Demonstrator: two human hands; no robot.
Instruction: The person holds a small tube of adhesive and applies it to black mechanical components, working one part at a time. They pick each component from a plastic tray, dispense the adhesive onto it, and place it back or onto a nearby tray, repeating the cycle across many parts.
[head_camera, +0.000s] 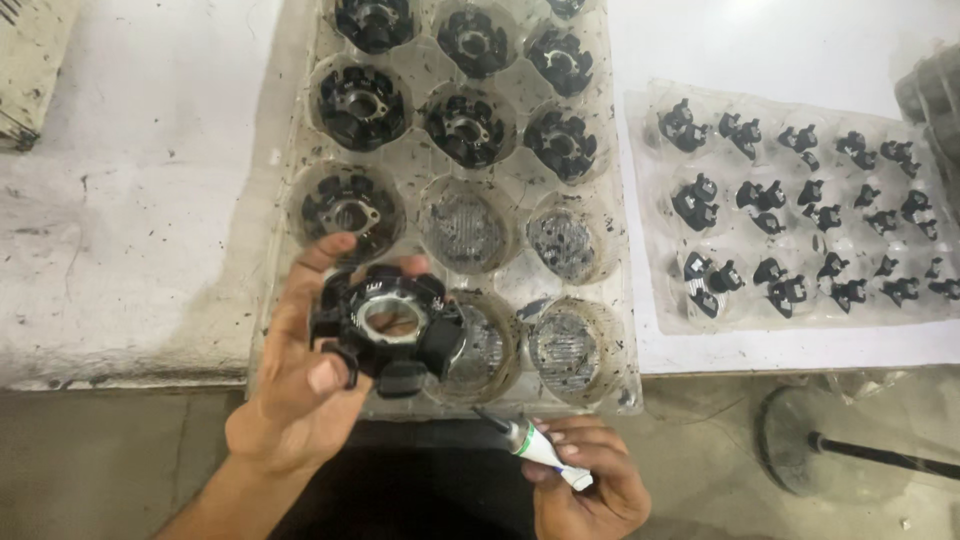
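Left hand (300, 375) cups a black stator core (388, 322); right hand (585, 480) grips a glue tube (530, 445) just below. Beyond the fingers, the clear tray (610, 330) shows seven pockets filled, four empty.

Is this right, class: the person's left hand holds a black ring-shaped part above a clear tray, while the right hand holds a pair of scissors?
Not quite. The head view shows the right hand holding a small white tube with a dark pointed nozzle, not scissors. The rest stands: the left hand holds the black ring-shaped part above the clear tray.
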